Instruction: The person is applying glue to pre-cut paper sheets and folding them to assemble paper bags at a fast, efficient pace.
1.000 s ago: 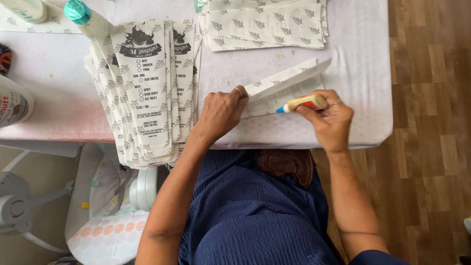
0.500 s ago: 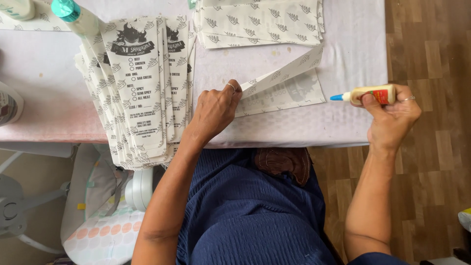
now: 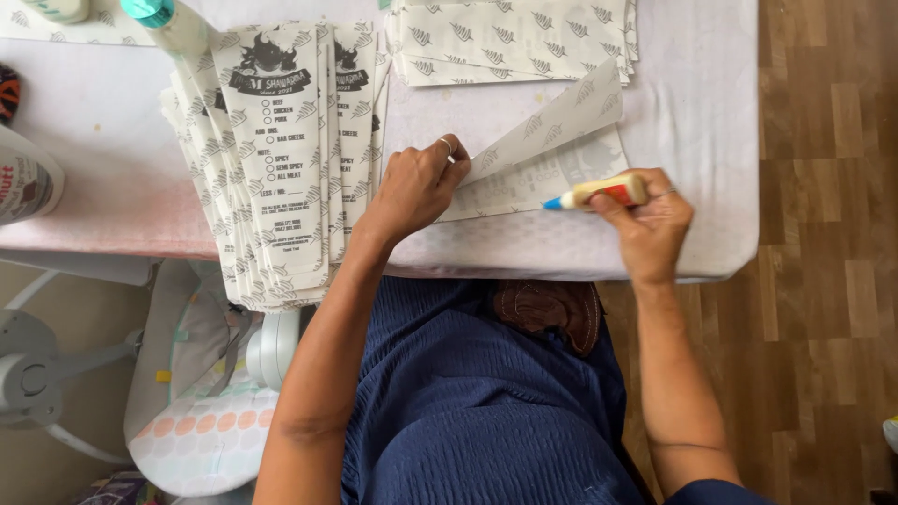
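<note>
The left hand (image 3: 416, 187) pinches the raised flap of a printed white paper sheet (image 3: 552, 154); the right hand (image 3: 650, 224) grips a yellow glue tube (image 3: 599, 193) (blue tip on the sheet), so gluing seems underway.

Likely a home workspace, cloth-covered table (image 3: 692, 140), wood floor (image 3: 823, 281), baby bouncer (image 3: 201, 411)

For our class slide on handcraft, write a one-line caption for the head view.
Left hand lifts a printed paper flap while the right hand brings a glue bottle to the sheet, beside a stack of paper sleeves.

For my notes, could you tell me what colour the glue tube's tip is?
Blue; the glue tube in the right hand shows best in the head view.
</note>
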